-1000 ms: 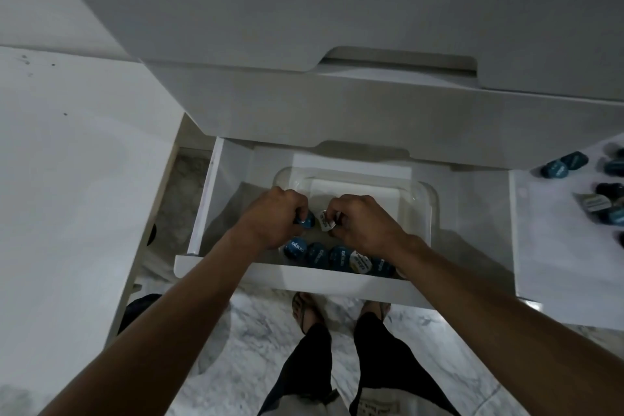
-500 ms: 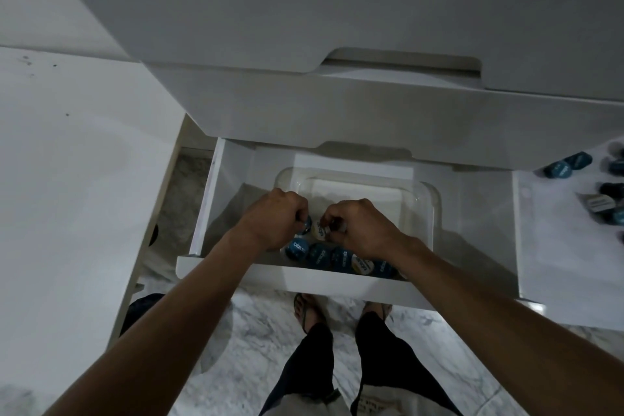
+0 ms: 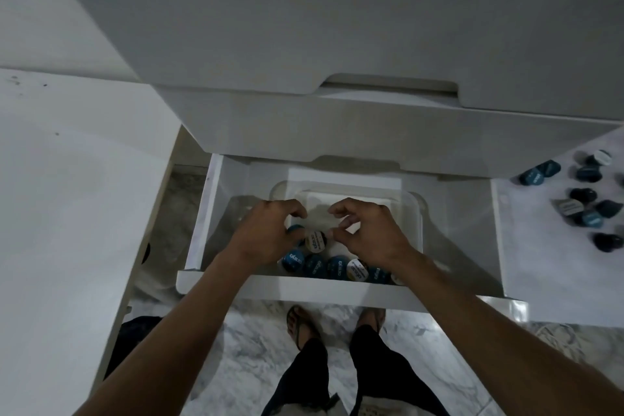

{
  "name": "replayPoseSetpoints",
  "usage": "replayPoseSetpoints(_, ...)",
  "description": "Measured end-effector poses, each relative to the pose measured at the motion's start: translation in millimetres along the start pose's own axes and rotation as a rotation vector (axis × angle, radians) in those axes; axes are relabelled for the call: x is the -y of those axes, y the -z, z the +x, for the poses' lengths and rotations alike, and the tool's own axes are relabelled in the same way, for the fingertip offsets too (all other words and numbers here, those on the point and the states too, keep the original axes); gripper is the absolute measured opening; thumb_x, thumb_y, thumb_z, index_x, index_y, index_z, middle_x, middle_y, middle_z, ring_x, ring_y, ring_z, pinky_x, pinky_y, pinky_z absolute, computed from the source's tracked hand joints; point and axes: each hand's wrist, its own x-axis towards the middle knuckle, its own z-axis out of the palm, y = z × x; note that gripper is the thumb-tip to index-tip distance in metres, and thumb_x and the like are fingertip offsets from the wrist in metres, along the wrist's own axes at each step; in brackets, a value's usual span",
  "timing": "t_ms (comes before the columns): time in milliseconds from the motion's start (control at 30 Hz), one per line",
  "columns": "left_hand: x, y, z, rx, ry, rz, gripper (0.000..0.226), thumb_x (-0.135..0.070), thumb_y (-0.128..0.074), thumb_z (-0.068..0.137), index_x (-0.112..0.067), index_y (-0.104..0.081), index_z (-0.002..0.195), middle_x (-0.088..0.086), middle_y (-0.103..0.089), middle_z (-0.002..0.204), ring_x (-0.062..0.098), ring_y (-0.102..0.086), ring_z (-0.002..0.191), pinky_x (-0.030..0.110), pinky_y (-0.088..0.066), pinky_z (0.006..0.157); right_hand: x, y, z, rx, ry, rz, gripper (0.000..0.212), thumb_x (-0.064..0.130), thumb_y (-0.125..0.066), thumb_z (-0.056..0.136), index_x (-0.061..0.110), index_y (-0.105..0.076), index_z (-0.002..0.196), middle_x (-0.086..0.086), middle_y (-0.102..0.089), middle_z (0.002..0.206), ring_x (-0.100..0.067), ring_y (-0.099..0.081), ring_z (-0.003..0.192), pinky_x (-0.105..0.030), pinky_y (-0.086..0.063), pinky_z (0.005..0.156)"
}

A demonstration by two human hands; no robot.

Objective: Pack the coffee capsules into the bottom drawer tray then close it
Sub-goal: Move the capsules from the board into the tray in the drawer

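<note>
Capsules (image 3: pixel 337 267) line tray (image 3: pixel 416 213); more capsules (image 3: pixel 580 199) wait on counter (image 3: pixel 553 257).

Both hands, left (image 3: pixel 266 235) and right (image 3: pixel 368 233), hover with fingers loosely curled, empty.

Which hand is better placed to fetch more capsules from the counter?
Right hand, probably: the loose capsules lie on the counter on its side, and its fingers look empty above the tray.

bare forearms, no sleeves; both hands (image 3: pixel 368 233) without rings; dark trousers (image 3: pixel 300 382); thong sandals (image 3: pixel 299 324), possibly dark-strapped.
</note>
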Motion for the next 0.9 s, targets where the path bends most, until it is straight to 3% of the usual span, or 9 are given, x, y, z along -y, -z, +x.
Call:
replayPoseSetpoints(133, -14, 3, -2, -0.063, -0.028, -0.097, 0.034, -0.027, -0.074, 0.083, -0.021, -0.064, 0.115, -0.006, -0.069, 0.115, 0.007, -0.067, 0.072, 0.027, -0.057, 0.075, 6, 10, -9, -0.124, -0.002, 0.090, 0.040, 0.023, -0.079, 0.078, 0.024, -0.065, 0.115, 0.008, -0.068, 0.100, 0.003, -0.065, 0.082, -0.005, -0.047, 0.073)
replayPoseSetpoints(267, -40, 4, -3, -0.123, -0.039, -0.178, 0.034, -0.032, -0.076, 0.081, -0.021, -0.066, 0.112, -0.009, -0.067, 0.110, 0.002, -0.067, 0.075, 0.016, -0.054, 0.070, 10, 27, -22, -0.200, 0.014, 0.157, 0.043, 0.026, -0.080, 0.078, 0.023, -0.065, 0.118, 0.009, -0.068, 0.099, 0.001, -0.066, 0.082, -0.013, -0.053, 0.076)
replayPoseSetpoints(333, -55, 2, -2, -0.142, -0.052, -0.190, 0.033, -0.035, -0.077, 0.079, -0.023, -0.067, 0.108, -0.012, -0.066, 0.106, -0.002, -0.066, 0.075, 0.009, -0.051, 0.067, 8, 39, -30, -0.227, 0.023, 0.183, 0.043, 0.026, -0.080, 0.078, 0.021, -0.065, 0.118, 0.007, -0.068, 0.099, 0.000, -0.066, 0.082, -0.010, -0.051, 0.074)
replayPoseSetpoints(467, -95, -12, -4, -0.187, -0.069, -0.228, 0.034, -0.041, -0.078, 0.076, -0.029, -0.067, 0.106, -0.018, -0.066, 0.102, -0.005, -0.065, 0.083, 0.016, -0.052, 0.072, 4, 72, -56, -0.293, 0.048, 0.235, 0.042, 0.024, -0.080, 0.078, 0.020, -0.065, 0.117, 0.007, -0.068, 0.099, -0.001, -0.065, 0.081, -0.007, -0.048, 0.072)
replayPoseSetpoints(633, -175, -48, -5, -0.233, -0.075, -0.282, 0.029, -0.037, -0.080, 0.074, -0.029, -0.069, 0.100, -0.023, -0.068, 0.096, -0.004, -0.063, 0.088, 0.015, -0.051, 0.070, -28, 141, -110, -0.401, 0.081, 0.296, 0.034, 0.025, -0.078, 0.080, 0.023, -0.067, 0.112, 0.010, -0.070, 0.098, -0.004, -0.066, 0.081, -0.015, -0.053, 0.069)
replayPoseSetpoints(767, -257, -97, 3, -0.239, -0.113, -0.316, 0.021, -0.033, -0.080, 0.076, -0.029, -0.070, 0.095, -0.021, -0.069, 0.088, -0.003, -0.065, 0.084, 0.016, -0.053, 0.064, -92, 205, -154, -0.469, 0.034, 0.332, 0.030, 0.025, -0.077, 0.081, 0.023, -0.068, 0.110, 0.009, -0.070, 0.096, -0.006, -0.067, 0.081, -0.018, -0.053, 0.062)
replayPoseSetpoints(900, -331, -154, 21, -0.199, -0.134, -0.376, 0.019, -0.025, -0.080, 0.077, -0.026, -0.071, 0.094, -0.021, -0.068, 0.085, -0.005, -0.064, 0.082, 0.017, -0.052, 0.063, -167, 266, -186, -0.548, -0.052, 0.230, 0.027, 0.027, -0.074, 0.084, 0.022, -0.068, 0.109, 0.012, -0.070, 0.093, 0.002, -0.065, 0.079, -0.011, -0.051, 0.063)
